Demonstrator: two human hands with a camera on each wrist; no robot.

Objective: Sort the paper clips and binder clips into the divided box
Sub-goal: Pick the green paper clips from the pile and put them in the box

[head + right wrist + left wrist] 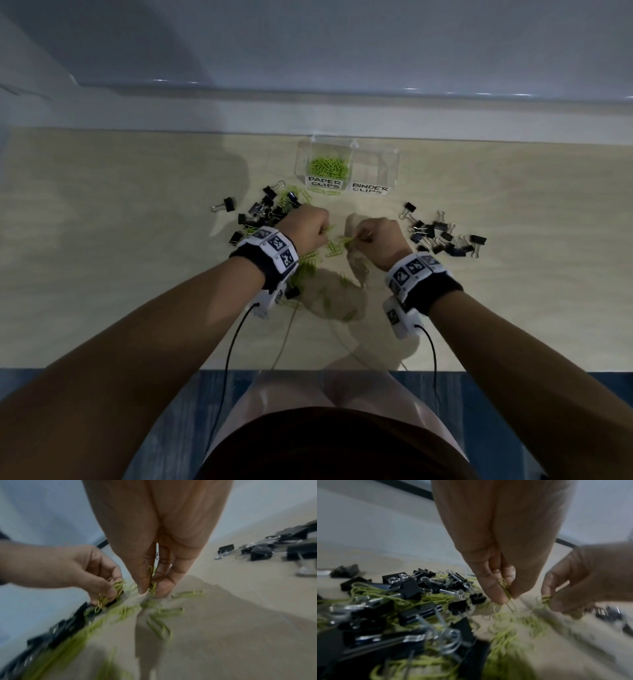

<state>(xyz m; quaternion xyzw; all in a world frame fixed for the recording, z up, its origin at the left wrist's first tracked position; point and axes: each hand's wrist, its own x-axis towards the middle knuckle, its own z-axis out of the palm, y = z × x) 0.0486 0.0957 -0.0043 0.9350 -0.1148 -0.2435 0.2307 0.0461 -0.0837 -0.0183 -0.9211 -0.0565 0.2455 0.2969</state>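
Note:
A clear divided box (346,150) stands at the table's back; its left half, labelled PAPER CLIPS, holds green paper clips (328,166), and its right half, labelled BINDER CLIPS, looks bare. My left hand (309,229) pinches a bunch of green paper clips (506,588) just above the table. Close beside it my right hand (375,240) pinches more green paper clips (152,586). Loose green clips (334,248) lie under and between both hands. Black binder clips are mixed with green clips in a pile at the left (263,210).
A second heap of black binder clips (442,234) lies to the right of my right hand. A white wall runs behind the box. The table's front edge (308,369) is near my lap, with cables from both wristbands trailing over it.

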